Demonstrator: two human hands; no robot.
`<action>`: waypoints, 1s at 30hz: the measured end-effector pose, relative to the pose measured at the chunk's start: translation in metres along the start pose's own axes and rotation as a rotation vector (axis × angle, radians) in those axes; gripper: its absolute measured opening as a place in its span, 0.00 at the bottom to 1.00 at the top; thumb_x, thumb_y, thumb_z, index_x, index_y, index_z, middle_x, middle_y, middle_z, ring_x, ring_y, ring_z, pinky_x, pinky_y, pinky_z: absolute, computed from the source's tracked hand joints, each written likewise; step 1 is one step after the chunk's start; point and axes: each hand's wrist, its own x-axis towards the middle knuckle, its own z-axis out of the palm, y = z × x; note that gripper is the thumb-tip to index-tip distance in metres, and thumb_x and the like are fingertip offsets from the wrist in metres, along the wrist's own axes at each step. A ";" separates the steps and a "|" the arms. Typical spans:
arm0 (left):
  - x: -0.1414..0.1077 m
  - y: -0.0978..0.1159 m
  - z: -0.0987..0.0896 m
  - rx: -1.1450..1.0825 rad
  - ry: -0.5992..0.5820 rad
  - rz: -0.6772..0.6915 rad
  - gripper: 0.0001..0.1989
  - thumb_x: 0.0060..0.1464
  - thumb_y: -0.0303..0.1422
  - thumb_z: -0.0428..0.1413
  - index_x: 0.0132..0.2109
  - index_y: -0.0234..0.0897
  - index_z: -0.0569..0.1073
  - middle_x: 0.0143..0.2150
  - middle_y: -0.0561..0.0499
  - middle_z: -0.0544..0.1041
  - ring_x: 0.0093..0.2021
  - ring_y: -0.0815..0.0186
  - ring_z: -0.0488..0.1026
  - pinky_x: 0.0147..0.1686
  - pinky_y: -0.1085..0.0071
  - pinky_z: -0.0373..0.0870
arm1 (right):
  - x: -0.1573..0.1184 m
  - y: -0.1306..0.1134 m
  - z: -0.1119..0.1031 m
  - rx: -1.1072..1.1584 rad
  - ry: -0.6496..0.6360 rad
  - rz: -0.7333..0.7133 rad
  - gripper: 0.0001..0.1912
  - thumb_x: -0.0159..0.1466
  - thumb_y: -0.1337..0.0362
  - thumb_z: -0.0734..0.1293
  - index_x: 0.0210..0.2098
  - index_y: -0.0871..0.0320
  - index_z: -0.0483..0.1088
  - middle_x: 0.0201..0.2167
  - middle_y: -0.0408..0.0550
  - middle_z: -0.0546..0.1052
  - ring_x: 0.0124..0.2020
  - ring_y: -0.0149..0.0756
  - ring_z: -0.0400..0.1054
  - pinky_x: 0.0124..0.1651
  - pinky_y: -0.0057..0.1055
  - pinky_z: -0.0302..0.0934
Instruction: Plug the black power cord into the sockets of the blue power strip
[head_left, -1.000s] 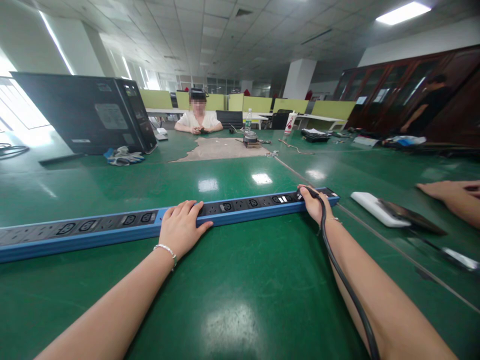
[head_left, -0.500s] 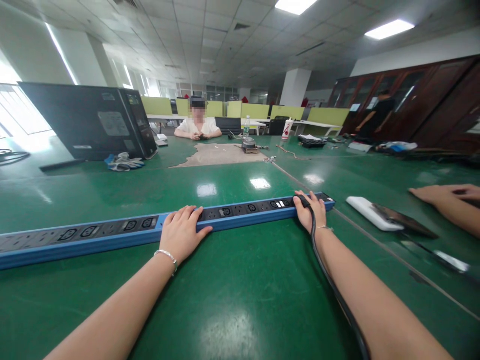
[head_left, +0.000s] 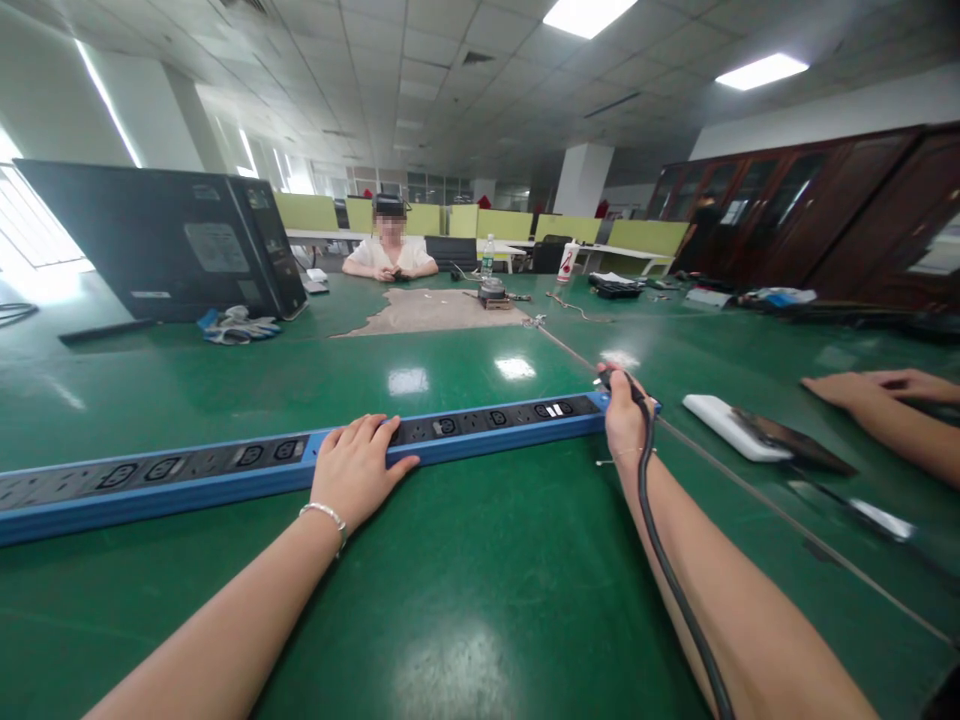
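A long blue power strip point(head_left: 480, 425) with black sockets lies across the green table. My left hand point(head_left: 356, 460) rests over its middle, fingers together on the top face and thumb along the near side. Near the strip's right end, my right hand point(head_left: 626, 405) is closed around the plug of a black cable point(head_left: 664, 560). That plug shows at my fingertips, above the strip's end and out of the sockets. From my right hand the cable runs down along my forearm to the bottom edge.
A black computer case point(head_left: 165, 245) and gloves point(head_left: 238, 326) stand at the left. On the right are a white box point(head_left: 731, 425), a dark flat device point(head_left: 795, 440) and another person's hands point(head_left: 877, 390). A person point(head_left: 390, 250) sits across the table point(head_left: 465, 560).
My right hand has lifted with the plug away from the sockets and moved right, to the strip's end. My left hand stays on the strip. The view has shifted slightly.
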 end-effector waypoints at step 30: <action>-0.001 0.003 -0.001 -0.054 0.001 -0.023 0.26 0.53 0.48 0.49 0.56 0.41 0.65 0.56 0.44 0.69 0.57 0.55 0.63 0.55 0.57 0.56 | -0.070 -0.048 0.052 -0.505 -0.308 -0.192 0.19 0.62 0.54 0.58 0.48 0.51 0.70 0.48 0.49 0.74 0.56 0.42 0.62 0.60 0.47 0.46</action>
